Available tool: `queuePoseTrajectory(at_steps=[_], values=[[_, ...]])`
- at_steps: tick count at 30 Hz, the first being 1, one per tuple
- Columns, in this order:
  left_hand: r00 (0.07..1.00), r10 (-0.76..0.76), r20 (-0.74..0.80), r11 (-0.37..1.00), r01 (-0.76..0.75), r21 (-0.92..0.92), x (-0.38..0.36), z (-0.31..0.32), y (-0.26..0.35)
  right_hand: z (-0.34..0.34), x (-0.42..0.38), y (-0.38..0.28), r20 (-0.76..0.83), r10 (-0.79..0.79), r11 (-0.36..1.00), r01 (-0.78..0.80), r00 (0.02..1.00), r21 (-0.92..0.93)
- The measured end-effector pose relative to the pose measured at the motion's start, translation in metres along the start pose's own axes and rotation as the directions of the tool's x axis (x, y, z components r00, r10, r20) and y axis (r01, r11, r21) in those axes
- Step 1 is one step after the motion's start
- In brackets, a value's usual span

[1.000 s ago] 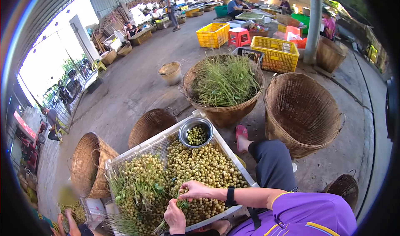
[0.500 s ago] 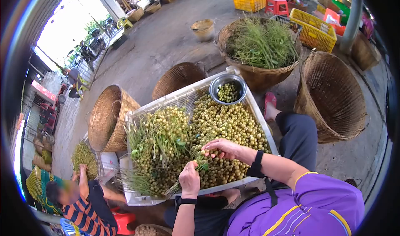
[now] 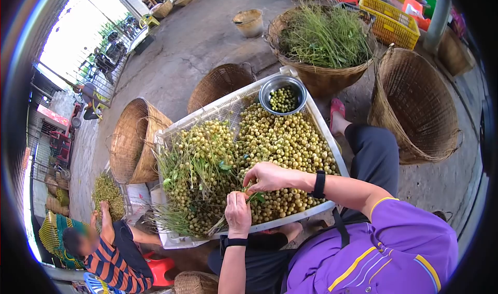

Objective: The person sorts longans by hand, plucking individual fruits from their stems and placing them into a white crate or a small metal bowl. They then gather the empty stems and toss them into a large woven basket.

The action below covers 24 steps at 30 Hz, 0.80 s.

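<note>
Over a shallow white mesh crate (image 3: 244, 237), my left hand (image 3: 238, 214) is closed around a thin-stemmed fruit sprig (image 3: 220, 224), whose stalks trail out below my fist. My right hand (image 3: 267, 178) pinches the upper end of the same sprig, and its fingers hide what lies between them. Loose round yellow-green fruit (image 3: 280, 148) fills the right side of the crate. Fruit still on stems (image 3: 194, 159), mixed with leaves, lies piled on the left. A metal bowl (image 3: 265, 94) with smaller, greener fruit rests at the crate's far corner.
Wicker baskets (image 3: 129, 138) stand around the crate; one at the back holds bare green stems (image 3: 327, 37). A tall basket (image 3: 415, 107) is right of my leg. At lower left, a co-worker in a striped shirt (image 3: 116, 260) reaches into another fruit pile (image 3: 107, 193).
My right hand has moved left and down onto the sprig beside my left hand, its fingers closing. The whole view has shifted slightly, with the crate a little higher.
</note>
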<state>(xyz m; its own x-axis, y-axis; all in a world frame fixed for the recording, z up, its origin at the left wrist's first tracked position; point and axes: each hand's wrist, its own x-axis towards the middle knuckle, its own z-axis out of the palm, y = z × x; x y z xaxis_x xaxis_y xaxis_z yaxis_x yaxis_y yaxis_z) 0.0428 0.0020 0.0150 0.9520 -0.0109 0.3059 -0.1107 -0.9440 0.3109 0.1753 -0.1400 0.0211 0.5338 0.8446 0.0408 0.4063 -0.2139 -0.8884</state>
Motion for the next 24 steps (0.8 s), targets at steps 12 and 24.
queuePoseTrajectory(at_steps=[12,24], values=[[0.999,-0.002,0.033,1.000,0.001,0.023,-0.005,0.004,0.004,0.002,-0.001,-0.009,0.170,-0.013,0.988,0.039,0.985,-0.149],[0.993,-0.116,-0.031,0.993,0.116,-0.008,-0.007,0.009,0.010,-0.015,-0.021,0.022,0.124,0.396,0.705,-0.388,0.910,0.594]])
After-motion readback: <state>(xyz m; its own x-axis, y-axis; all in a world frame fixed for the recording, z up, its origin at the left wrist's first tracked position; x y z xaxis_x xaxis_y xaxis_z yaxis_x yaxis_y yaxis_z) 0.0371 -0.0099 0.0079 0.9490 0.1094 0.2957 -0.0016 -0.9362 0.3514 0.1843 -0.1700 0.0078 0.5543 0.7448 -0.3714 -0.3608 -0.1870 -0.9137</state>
